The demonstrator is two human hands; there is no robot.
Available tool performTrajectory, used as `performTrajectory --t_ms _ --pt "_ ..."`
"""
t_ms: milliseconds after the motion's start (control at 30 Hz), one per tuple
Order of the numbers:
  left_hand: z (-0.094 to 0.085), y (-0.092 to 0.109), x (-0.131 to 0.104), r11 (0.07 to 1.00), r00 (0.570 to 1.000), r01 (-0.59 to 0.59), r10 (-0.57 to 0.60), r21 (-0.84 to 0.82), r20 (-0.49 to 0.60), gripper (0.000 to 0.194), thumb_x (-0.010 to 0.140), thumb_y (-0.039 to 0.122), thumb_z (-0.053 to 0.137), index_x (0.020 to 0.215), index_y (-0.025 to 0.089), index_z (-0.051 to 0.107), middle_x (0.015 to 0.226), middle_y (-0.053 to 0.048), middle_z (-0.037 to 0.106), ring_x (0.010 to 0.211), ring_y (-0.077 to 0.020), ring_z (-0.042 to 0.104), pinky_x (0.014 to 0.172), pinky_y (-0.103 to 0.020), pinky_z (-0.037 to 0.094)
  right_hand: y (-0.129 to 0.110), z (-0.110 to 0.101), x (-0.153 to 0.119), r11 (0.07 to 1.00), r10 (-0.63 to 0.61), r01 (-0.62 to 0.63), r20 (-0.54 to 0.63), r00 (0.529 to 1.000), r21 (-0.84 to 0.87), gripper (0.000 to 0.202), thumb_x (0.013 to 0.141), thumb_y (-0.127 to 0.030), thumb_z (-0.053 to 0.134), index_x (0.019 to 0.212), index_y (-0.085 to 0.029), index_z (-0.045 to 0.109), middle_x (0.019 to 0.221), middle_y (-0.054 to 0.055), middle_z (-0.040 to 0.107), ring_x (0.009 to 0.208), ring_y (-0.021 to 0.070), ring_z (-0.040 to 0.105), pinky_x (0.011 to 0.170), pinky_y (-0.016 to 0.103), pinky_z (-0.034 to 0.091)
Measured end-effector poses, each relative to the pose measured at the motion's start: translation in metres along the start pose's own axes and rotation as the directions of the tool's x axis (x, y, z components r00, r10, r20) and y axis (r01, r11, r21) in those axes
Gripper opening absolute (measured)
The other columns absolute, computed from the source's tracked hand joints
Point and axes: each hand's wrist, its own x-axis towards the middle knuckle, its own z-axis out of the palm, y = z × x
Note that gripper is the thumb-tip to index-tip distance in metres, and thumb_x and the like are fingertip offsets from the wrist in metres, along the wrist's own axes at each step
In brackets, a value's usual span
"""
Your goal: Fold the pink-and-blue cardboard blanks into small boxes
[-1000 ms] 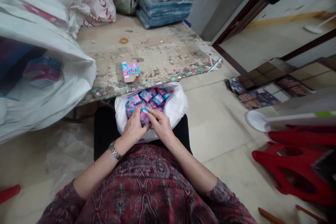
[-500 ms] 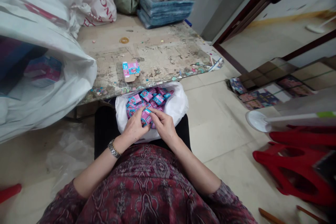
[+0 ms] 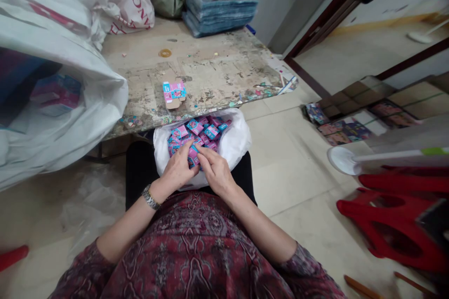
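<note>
Between my hands, over an open white bag (image 3: 236, 140) on my lap, is a small pink and blue box (image 3: 192, 155). My left hand (image 3: 177, 167) grips it from the left, with a metal watch on the wrist. My right hand (image 3: 216, 168) has its fingers pressed together on the box's upper right side. Several similar small boxes (image 3: 195, 126) fill the bag below and beyond my hands. A partly opened pink and blue carton (image 3: 174, 92) with brown flaps lies near the front edge of the worn table (image 3: 213, 67).
A large white sack (image 3: 101, 98) with pink and blue cartons inside stands at the left. Blue wrapped stacks (image 3: 220, 14) and a tape roll (image 3: 164, 53) are on the table. Red stools (image 3: 393, 219) and stacked boxes (image 3: 351, 128) stand at the right.
My right fingers have shifted slightly left and down over the box, covering more of its top. My left hand has barely moved, still holding the box.
</note>
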Motion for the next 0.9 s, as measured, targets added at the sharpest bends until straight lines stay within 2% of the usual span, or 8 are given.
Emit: performTrajectory --t_ms 233,433,533,700,800,900 --pt "0.006 -0.003 -0.001 0.998 0.999 0.035 -0.036 -0.052 -0.025 0.073 0.080 0.030 0.067 0.146 0.011 0.040 0.150 -0.024 0.050 0.139 -0.0345 0.050 0.115 -0.055 0.041 0.003 0.009 -0.004 0.996 -0.025 0.026 0.021 0.999 -0.082 0.044 0.098 -0.036 0.054 0.138 -0.021 0.063 0.135 0.016 0.066 0.124 0.0291 0.064 0.107 0.048 0.052" --pt "0.006 0.000 0.002 0.997 0.996 0.049 -0.055 -0.067 -0.076 0.068 0.082 0.028 0.065 0.145 0.015 0.042 0.146 -0.019 0.056 0.135 -0.0330 0.055 0.112 -0.052 0.045 0.008 0.010 0.001 0.996 -0.081 0.081 -0.018 0.997 0.021 0.046 0.098 -0.029 0.054 0.144 -0.028 0.056 0.139 0.010 0.064 0.130 0.0245 0.060 0.112 0.046 0.048" --pt "0.005 0.004 0.002 0.998 0.996 0.056 -0.058 -0.033 -0.062 0.068 0.082 0.029 0.065 0.144 0.011 0.042 0.145 -0.023 0.055 0.134 -0.0342 0.055 0.112 -0.053 0.046 0.009 0.009 0.001 0.995 -0.091 0.093 -0.049 0.995 0.035 0.040 0.098 -0.029 0.056 0.137 -0.029 0.064 0.133 0.009 0.068 0.125 0.0243 0.063 0.109 0.044 0.051" --pt "0.008 0.003 0.000 0.998 0.997 0.056 -0.055 0.026 -0.052 0.068 0.081 0.027 0.065 0.143 0.012 0.043 0.141 -0.023 0.057 0.131 -0.0347 0.057 0.111 -0.054 0.046 0.007 0.006 0.003 0.991 -0.128 0.130 -0.050 0.991 0.032 0.032 0.099 -0.028 0.053 0.124 -0.027 0.072 0.116 0.010 0.074 0.107 0.0233 0.070 0.098 0.040 0.057" --pt "0.008 0.002 0.001 0.998 0.998 0.059 -0.058 0.019 -0.035 0.069 0.081 0.024 0.065 0.144 0.010 0.042 0.142 -0.024 0.057 0.132 -0.0348 0.057 0.112 -0.055 0.045 0.008 0.006 0.005 0.991 -0.124 0.127 -0.050 0.991 0.048 0.032 0.098 -0.027 0.053 0.123 -0.028 0.073 0.114 0.008 0.075 0.106 0.0226 0.070 0.098 0.040 0.057" --pt "0.004 0.001 0.003 0.999 0.999 0.017 -0.018 -0.031 -0.030 0.071 0.081 0.025 0.066 0.146 0.014 0.041 0.147 -0.021 0.054 0.137 -0.0333 0.053 0.115 -0.053 0.042 0.010 0.006 0.006 0.992 -0.079 0.086 -0.074 0.994 0.096 0.033 0.097 -0.029 0.055 0.126 -0.029 0.070 0.121 0.007 0.074 0.113 0.0229 0.068 0.103 0.042 0.054"
